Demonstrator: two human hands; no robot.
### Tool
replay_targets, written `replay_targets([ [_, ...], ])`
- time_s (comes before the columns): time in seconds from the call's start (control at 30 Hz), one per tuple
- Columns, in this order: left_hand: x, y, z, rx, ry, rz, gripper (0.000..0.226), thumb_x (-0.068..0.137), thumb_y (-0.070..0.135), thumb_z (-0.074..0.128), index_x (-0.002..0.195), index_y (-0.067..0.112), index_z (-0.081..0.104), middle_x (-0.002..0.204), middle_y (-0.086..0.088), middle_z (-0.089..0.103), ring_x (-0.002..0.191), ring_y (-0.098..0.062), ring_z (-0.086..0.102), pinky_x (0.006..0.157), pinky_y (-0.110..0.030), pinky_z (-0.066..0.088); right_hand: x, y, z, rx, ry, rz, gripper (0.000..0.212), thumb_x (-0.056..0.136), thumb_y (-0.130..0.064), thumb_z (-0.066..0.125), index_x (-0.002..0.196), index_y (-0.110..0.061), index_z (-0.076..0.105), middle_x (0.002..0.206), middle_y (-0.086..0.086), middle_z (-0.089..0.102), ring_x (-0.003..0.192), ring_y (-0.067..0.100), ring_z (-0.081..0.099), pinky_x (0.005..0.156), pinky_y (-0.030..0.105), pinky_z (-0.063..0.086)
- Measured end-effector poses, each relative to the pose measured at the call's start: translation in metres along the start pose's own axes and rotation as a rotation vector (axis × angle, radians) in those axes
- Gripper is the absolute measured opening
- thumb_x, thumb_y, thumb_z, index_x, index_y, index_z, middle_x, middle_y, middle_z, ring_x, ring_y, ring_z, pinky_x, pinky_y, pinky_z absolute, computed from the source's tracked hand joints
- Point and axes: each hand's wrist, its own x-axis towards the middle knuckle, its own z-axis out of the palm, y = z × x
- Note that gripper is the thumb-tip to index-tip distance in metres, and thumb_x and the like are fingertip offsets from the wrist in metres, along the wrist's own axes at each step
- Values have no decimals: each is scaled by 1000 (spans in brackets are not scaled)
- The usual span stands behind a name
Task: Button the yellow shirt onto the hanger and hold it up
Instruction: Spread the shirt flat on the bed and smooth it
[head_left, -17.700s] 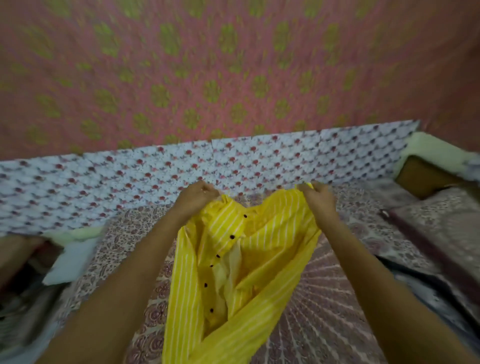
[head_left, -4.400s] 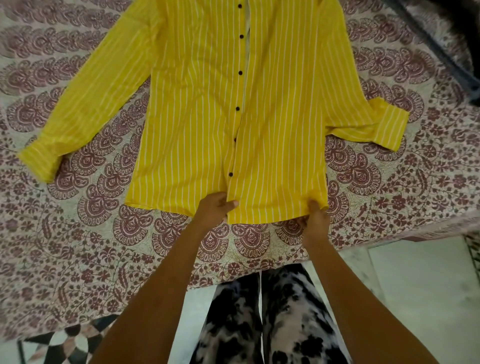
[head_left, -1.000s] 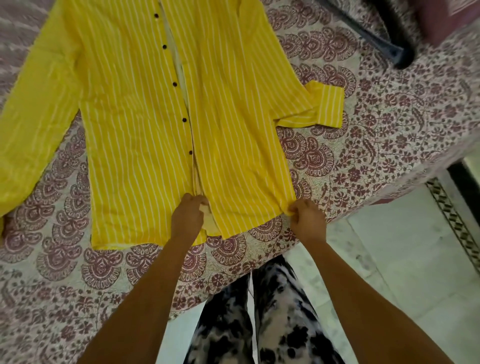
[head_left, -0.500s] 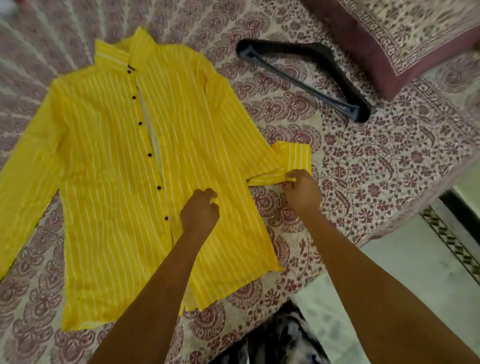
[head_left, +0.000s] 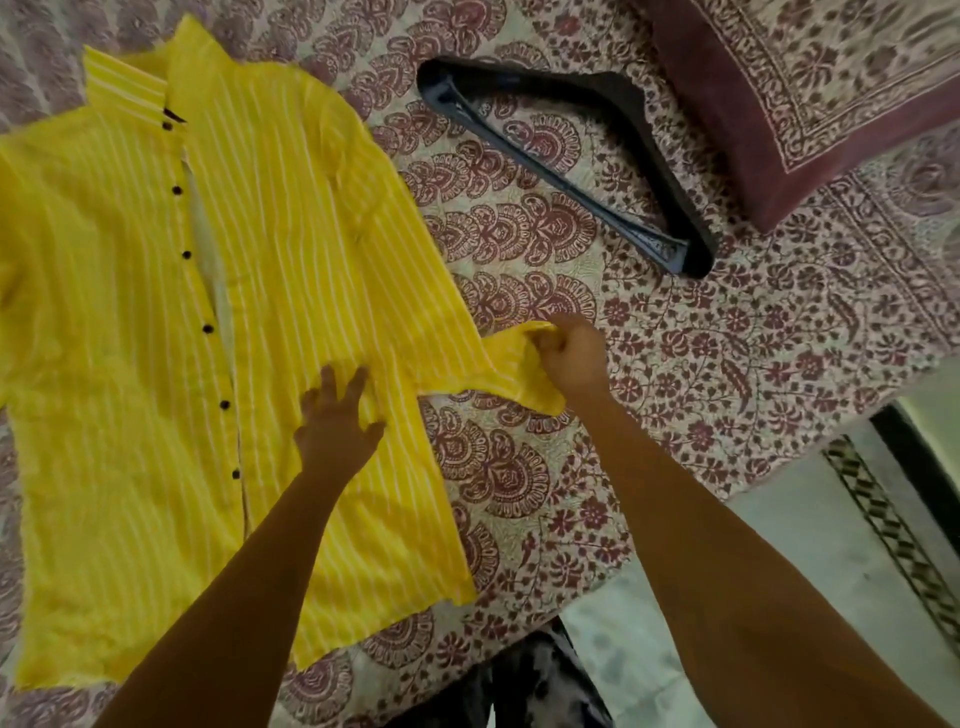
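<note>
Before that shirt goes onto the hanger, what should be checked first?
1. The yellow shirt lies flat, front up, on the bedspread: ok.
2. The hanger is free to pick up: ok, it lies bare beside the shirt, apart from it.
3. The hanger is inside the shirt: not ok.
4. The front is open for the hanger: ok, the placket gapes beside the buttons.
5. Both hands are free: not ok; the left hand presses the front, the right hand pinches the cuff.
6. The hanger has a sound hook: cannot tell, none shows.

The shirt (head_left: 291, 312) lies flat on the bedspread (head_left: 753, 364), the hanger (head_left: 566, 161) to its right, apart, a pillow (head_left: 810, 93) beyond.
</note>
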Motion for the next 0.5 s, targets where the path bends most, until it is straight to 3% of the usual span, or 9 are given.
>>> replay_targets([
  [0.1, 1, -1, -1, -11, -7, 8, 79, 82, 31, 66, 146, 26, 21, 157, -18, 9, 138, -45, 18, 105, -59, 29, -19, 24, -16, 61, 113, 62, 40, 82, -28, 44, 92, 6, 62, 94, 28, 60, 83, 32, 56, 65, 25, 28],
  [0.17, 0, 0, -3, -11, -13, 9, 80, 81, 32, 67, 147, 26, 21, 157, -18, 10, 138, -45, 19, 106, -57, 29, -37, 41, -19, 192, 227, 163, 46, 79, -31, 44, 99, 8, 60, 96, 25, 60, 82, 26, 53, 70, 30, 39],
  [0.27, -1, 2, -6, -8, -23, 1, 82, 80, 32, 67, 147, 24, 20, 157, -17, 10, 138, -43, 20, 106, -55, 29, -54, 65, -35, 349, 540, 376, 46, 76, -34, 47, 91, 7, 61, 87, 17, 54, 85, 24, 52, 77, 41, 50],
  [0.33, -1, 3, -8, 14, -27, 14, 82, 81, 31, 66, 147, 23, 19, 157, -18, 9, 138, -43, 19, 106, -55, 30, -65, 83, -52, 359, 557, 370, 42, 72, -38, 45, 79, 0, 60, 74, 16, 51, 73, 23, 49, 62, 33, 40],
  [0.4, -2, 6, -11, 20, -50, 5, 81, 82, 30, 65, 148, 24, 17, 157, -16, 6, 139, -42, 17, 105, -57, 31, -77, 94, -63, 361, 511, 315, 41, 69, -46, 43, 70, -6, 51, 62, 11, 43, 62, 19, 41, 58, 30, 28],
  [0.5, -5, 11, -13, 19, -79, -36, 80, 85, 29, 62, 148, 28, 12, 159, -9, 0, 140, -40, 13, 97, -63, 35, -94, 101, -67, 277, 390, 301, 48, 65, -53, 49, 71, -6, 48, 62, 10, 44, 59, 21, 40, 53, 30, 21],
])
